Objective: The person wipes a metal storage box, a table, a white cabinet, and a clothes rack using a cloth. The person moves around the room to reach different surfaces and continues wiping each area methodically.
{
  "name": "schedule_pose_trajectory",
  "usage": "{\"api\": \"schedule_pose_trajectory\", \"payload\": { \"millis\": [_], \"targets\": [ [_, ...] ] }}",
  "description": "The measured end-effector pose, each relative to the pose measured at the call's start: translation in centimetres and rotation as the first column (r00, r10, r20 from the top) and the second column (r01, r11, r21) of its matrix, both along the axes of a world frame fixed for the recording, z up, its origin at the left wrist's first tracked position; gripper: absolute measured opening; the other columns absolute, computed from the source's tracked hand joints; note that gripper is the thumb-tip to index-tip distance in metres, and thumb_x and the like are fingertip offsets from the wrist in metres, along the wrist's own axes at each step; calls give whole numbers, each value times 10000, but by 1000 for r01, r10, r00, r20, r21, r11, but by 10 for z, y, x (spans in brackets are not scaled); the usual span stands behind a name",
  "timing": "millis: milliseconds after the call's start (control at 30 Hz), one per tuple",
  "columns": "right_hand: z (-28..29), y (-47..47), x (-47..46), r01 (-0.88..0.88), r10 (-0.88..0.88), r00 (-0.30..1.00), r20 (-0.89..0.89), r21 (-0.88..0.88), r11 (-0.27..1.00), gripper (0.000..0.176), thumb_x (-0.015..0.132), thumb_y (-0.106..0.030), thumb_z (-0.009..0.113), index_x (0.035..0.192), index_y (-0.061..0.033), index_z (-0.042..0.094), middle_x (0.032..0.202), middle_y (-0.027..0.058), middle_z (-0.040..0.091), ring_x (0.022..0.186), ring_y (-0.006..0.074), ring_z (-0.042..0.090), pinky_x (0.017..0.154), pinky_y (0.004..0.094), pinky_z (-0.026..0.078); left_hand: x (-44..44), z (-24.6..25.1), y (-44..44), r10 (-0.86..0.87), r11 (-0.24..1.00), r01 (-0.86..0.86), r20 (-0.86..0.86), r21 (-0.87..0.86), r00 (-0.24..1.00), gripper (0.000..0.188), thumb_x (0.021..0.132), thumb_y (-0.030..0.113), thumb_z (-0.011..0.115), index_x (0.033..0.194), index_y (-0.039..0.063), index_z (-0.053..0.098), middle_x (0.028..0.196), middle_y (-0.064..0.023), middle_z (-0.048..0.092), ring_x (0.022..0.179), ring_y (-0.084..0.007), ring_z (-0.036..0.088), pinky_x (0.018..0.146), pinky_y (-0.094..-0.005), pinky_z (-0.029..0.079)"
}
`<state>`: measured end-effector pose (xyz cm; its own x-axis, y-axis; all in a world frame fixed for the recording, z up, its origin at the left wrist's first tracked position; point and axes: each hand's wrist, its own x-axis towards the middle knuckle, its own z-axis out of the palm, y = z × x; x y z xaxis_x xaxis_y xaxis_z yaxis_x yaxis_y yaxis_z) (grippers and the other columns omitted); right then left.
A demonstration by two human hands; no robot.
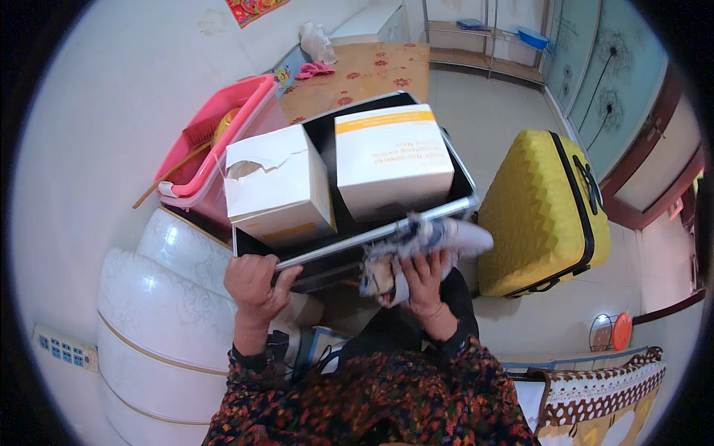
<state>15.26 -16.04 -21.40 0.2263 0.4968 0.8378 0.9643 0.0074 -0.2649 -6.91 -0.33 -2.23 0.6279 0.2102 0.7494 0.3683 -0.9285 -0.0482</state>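
Observation:
A black case with a silver metal rim [379,229] lies before me, tilted, with two white cardboard boxes inside. The left box [268,170] has a torn hole in its top; the right box [393,153] carries an orange stripe and printing. My left hand [259,287] grips the near left corner of the rim, thumb over the edge. In my right hand [427,284] is a crumpled white and blue cloth [440,237], blurred, pressed against the near side of the rim towards its right end.
A pink plastic tub [198,167] holding a stick and a yellow item stands at left, above white rounded furniture [167,312]. Behind the case is a flower-patterned table [385,67]. On the right stands a yellow suitcase [535,217]; a patterned blanket [602,396] lies at lower right.

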Motion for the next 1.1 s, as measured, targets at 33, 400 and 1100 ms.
{"api": "schedule_pose_trajectory", "payload": {
  "millis": [33, 400, 1100],
  "targets": [
    [9, 8, 11, -48, 49, 999, -16, 29, 998, 633, 836, -462, 604, 1357, -108, 541, 1517, 110, 357, 1444, 399, 202, 1118, 659, 79, 5, 1, -3, 42, 999, -42, 6, 8, 999, 290, 721, 289, 795, 741, 75, 602, 619, -63, 508, 580, -259, 493, 543, -378, 334],
    [58, 100, 113, -164, 231, 843, -486, 177, 970, 626, 854, -185, 598, 1432, -41, 403, 1476, 205, 387, 1391, 372, 326, 1150, 437, 228, 85, 4, -24, 387, 915, -387, 24, 114, 922, 327, 811, 361, 728, 712, 107, 548, 618, -79, 507, 581, -280, 546, 523, -407, 401],
    [99, 141, 146, 36, 32, 570, -821, 64, 997, 476, 951, -343, 519, 1278, 2, 513, 1164, 278, 610, 1095, 449, 576, 913, 465, 452, 62, 34, 15, -301, 952, 295, -72, -85, 951, 618, 759, 382, 763, 1220, 38, 537, 1228, -173, 574, 1167, -343, 533, 939, -431, 423]
  ]
}}
